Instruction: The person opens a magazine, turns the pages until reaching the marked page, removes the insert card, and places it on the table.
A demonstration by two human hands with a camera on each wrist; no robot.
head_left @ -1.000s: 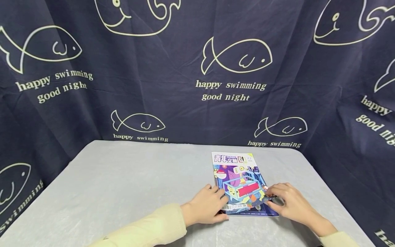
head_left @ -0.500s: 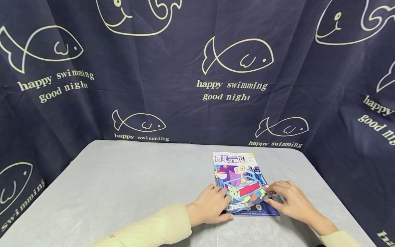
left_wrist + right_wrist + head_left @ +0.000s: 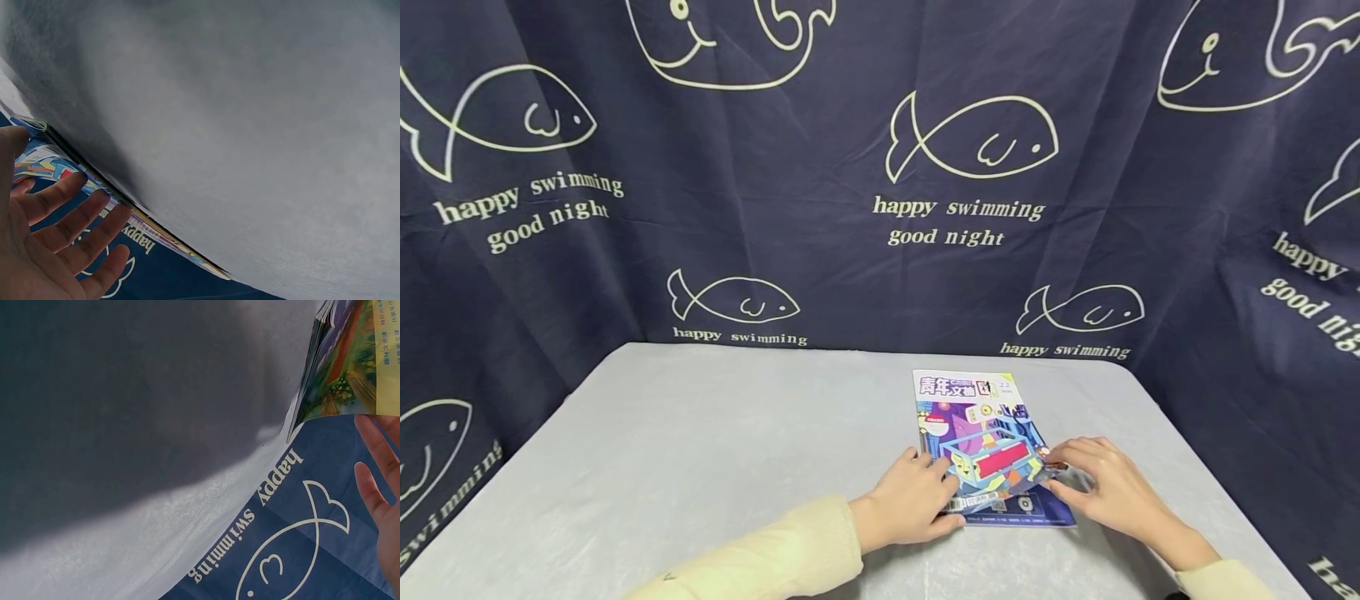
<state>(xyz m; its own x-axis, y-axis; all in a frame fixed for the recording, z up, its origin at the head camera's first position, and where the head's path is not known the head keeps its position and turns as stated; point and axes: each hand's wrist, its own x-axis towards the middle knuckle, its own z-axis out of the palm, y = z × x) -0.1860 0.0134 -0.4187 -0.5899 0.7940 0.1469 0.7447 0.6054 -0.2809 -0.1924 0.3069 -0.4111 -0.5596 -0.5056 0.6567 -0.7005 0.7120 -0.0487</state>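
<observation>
A magazine (image 3: 973, 429) with a colourful illustrated cover and a white title band lies right of the table's middle. Its lower right corner is curled up, and a dark blue printed sheet (image 3: 1048, 512) shows beneath. My right hand (image 3: 1105, 487) pinches that raised corner between thumb and fingers; the right wrist view shows the lifted sheet's underside (image 3: 350, 381), green with a yellow strip. On the lower left edge rests my left hand (image 3: 910, 498), its fingers spread over the cover and its thumb at the bottom edge. The left wrist view shows these fingers (image 3: 81, 215) fairly straight along the spine side.
A pale grey cloth (image 3: 715, 458) covers the table. Dark blue curtains (image 3: 835, 275) printed with fish and lettering hang behind it and along both sides. The magazine stays within the table's edges.
The cover's lower right corner has curled further up and leftward, so more of the dark blue sheet shows. My left hand has shifted slightly right; my right hand keeps its place at the corner.
</observation>
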